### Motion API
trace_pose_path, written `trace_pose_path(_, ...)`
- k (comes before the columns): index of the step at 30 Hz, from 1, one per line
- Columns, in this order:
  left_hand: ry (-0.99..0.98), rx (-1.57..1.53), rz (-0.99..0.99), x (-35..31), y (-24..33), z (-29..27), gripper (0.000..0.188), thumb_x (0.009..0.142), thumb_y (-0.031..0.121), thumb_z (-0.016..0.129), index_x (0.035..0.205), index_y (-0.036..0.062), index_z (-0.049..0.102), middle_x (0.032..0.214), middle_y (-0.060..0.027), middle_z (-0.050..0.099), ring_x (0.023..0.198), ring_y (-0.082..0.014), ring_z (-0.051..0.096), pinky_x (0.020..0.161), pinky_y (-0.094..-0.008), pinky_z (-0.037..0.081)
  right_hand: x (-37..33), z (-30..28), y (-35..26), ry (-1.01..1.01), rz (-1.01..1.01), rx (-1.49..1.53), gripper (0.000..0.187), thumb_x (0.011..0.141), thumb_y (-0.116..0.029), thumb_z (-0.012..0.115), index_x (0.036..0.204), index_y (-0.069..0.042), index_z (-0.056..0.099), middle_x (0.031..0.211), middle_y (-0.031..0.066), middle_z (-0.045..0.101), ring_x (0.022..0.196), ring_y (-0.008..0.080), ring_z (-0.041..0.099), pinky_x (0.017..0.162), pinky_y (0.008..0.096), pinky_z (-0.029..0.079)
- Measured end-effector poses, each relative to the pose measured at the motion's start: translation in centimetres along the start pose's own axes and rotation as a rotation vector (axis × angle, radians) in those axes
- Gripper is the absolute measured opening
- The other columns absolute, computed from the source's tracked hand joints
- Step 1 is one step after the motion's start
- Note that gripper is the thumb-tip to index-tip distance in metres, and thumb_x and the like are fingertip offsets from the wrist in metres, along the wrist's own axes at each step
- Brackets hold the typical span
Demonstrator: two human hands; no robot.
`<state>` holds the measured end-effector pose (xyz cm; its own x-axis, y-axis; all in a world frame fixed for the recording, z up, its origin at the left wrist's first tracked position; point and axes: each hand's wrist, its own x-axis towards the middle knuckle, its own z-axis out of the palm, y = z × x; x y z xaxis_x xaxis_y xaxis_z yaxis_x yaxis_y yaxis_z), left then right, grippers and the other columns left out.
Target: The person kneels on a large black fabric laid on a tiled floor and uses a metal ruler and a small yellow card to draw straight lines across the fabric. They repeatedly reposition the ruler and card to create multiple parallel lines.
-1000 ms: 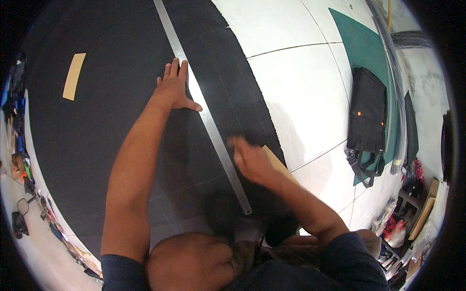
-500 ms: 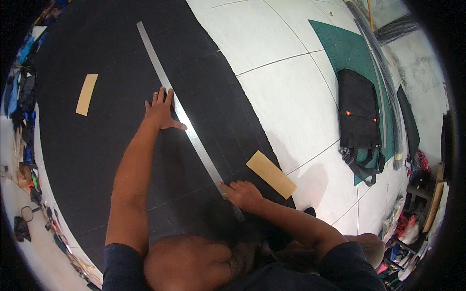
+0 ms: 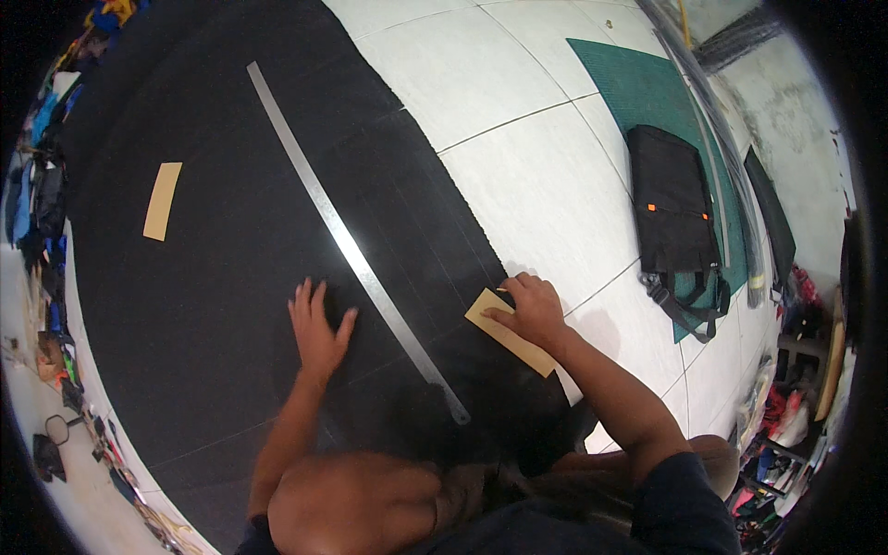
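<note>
Left hand [image 3: 317,331] spread flat, fingers open, on wide black fabric sheet [image 3: 213,268] beside long steel ruler [image 3: 356,254]; right hand [image 3: 532,310] pressing fingertips on tan rectangular card [image 3: 511,332] at fabric's edge.

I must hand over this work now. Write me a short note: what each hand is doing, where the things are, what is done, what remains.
Left hand: flat on the black fabric, beside the long metal ruler, not touching it.
Right hand: resting on a tan card strip at the fabric's right edge.
A second tan strip lies far left on the fabric.
Done: fabric spread on the tiled floor, ruler laid across it.
Left: no drawn line or cut is visible.
</note>
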<state>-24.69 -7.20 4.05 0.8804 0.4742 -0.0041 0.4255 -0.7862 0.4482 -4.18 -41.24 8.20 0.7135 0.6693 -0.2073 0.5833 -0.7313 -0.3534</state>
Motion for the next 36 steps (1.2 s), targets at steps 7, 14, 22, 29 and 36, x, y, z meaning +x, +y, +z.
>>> trace_pose_path(7, -0.007, 0.213, -0.416, -12.0, -4.0, -0.5, 0.074, 0.098, 0.044, 0.064, 0.154, 0.0006, 0.041, 0.165, -0.0288, 0.026, 0.155, -0.0477, 0.017, 0.125, -0.0637, 0.007, 2.7, 0.9, -3.5, -0.267, 0.024, -0.022, 0.061, 0.076, -0.057, 0.085, 0.109, -0.009, 0.068, 0.104, 0.0131, 0.067, 0.103, 0.0326, 0.065, 0.087, 0.0472, 0.047)
trace_pose_path(14, 0.003, 0.223, -0.379, -12.9, -4.7, 0.8, 0.075, 0.099, 0.048, 0.058, 0.156, 0.0027, 0.039, 0.166, -0.0275, 0.025, 0.156, -0.0479, 0.016, 0.125, -0.0651, 0.009, 3.9, 0.8, -3.2, -0.399, 0.127, 0.063, 0.064, 0.068, -0.048, 0.093, 0.106, -0.008, 0.060, 0.100, 0.0131, 0.065, 0.099, 0.0340, 0.063, 0.085, 0.0480, 0.044)
trace_pose_path(22, -0.243, 0.263, -0.605, -9.6, -0.5, -2.5, 0.076, 0.095, 0.041, 0.064, 0.157, 0.0041, 0.038, 0.168, -0.0253, 0.023, 0.158, -0.0436, 0.016, 0.128, -0.0587, 0.012, 4.7, 1.2, -2.5, -0.458, 0.143, 0.061, 0.068, 0.068, -0.052, 0.092, 0.108, -0.008, 0.059, 0.102, 0.0138, 0.065, 0.101, 0.0365, 0.062, 0.086, 0.0494, 0.044)
trace_pose_path(29, -0.308, 0.293, -0.537, -10.3, -1.2, -2.9, 0.075, 0.096, 0.041, 0.064, 0.157, 0.0046, 0.039, 0.168, -0.0248, 0.024, 0.158, -0.0431, 0.017, 0.128, -0.0579, 0.012, 4.2, 1.2, -3.8, -0.428, 0.249, -0.010, 0.069, 0.062, -0.048, 0.095, 0.109, -0.012, 0.059, 0.105, 0.0104, 0.066, 0.108, 0.0345, 0.063, 0.089, 0.0489, 0.045)
trace_pose_path(36, -0.282, 0.325, -0.514, -10.2, -1.2, -3.9, 0.074, 0.096, 0.041, 0.063, 0.157, 0.0050, 0.040, 0.168, -0.0243, 0.026, 0.157, -0.0425, 0.019, 0.128, -0.0572, 0.013, 4.2, 2.2, -4.0, -0.431, 0.260, -0.032, 0.072, 0.060, -0.049, 0.095, 0.113, -0.013, 0.060, 0.109, 0.0089, 0.068, 0.112, 0.0334, 0.064, 0.091, 0.0496, 0.045)
